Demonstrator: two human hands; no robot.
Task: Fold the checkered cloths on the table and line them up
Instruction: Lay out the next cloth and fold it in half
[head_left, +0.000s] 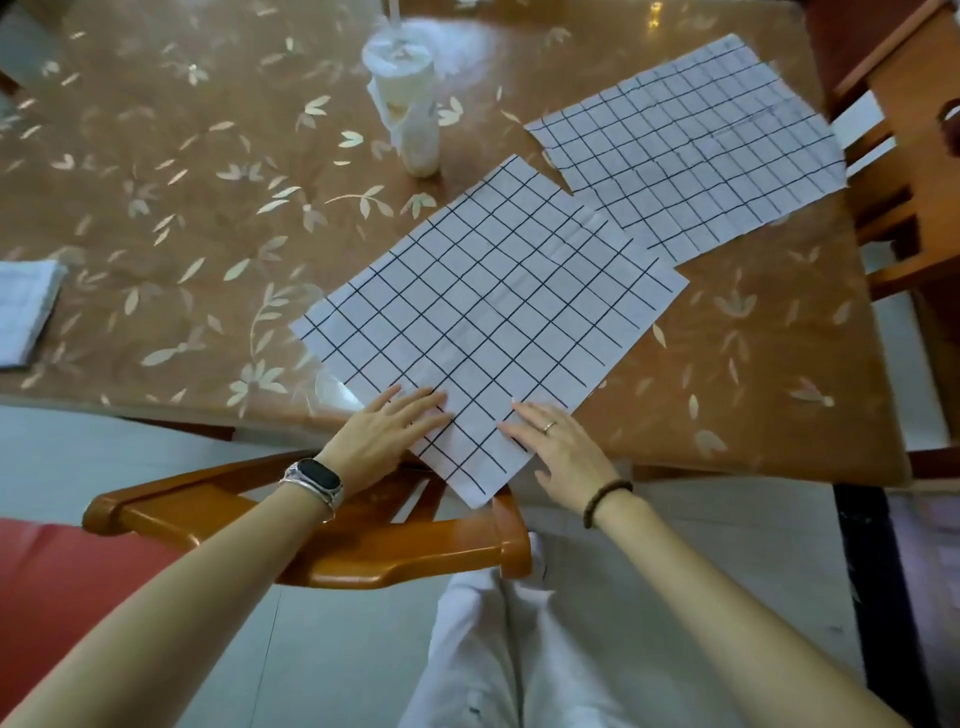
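Checkered cloth (488, 317) lies under both hands, left (387, 434) and right (558, 449), flat, fingers spread.

A brown leaf-patterned table (182, 208) is carrying two checkered cloths (493, 322) (691, 150), a plastic cup (410, 104) at upper centre, and a folded cloth (23, 312) at the left edge.

Checkered cloths (493, 317) matt, creased fabric; table (208, 182) cover glossy, smooth plastic; chair (332, 545) lacquered wood.
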